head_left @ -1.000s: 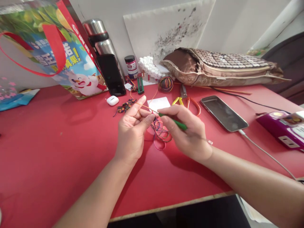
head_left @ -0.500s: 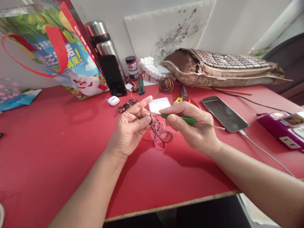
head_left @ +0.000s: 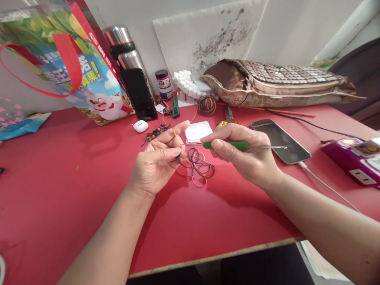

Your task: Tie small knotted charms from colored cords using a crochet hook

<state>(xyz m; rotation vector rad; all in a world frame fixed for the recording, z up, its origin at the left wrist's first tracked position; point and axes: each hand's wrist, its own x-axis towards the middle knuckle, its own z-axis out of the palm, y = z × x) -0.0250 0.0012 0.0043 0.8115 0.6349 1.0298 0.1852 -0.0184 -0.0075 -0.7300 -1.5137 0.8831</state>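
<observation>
Between the thumb and fingers of my left hand (head_left: 157, 164) the multicoloured yarn (head_left: 204, 171) is pinched, with an orange strand running over the raised index finger. Its loose loops lie on the red table below. My right hand (head_left: 247, 154) is closed round the green handle of a crochet hook (head_left: 241, 146). One thin metal end points left and meets the yarn at my left fingertips; the other, hooked end sticks out to the right. The strand leads back toward a ball of yarn (head_left: 207, 105). A dark knotted yarn piece (head_left: 157, 132) rests behind my left hand.
White paper (head_left: 198, 132) lies just behind the hands, with pliers (head_left: 228, 114) beside it. A phone (head_left: 280, 141) on a cable and a purple power strip (head_left: 353, 160) are at right. Upright phone (head_left: 139, 94), flask (head_left: 130, 57), gift bag (head_left: 89, 71) and brown bag (head_left: 276, 85) stand behind.
My left hand has shifted slightly left. The crochet hook has turned nearly level, its left tip now at the strand by my left fingertips. Both hands keep their hold.
</observation>
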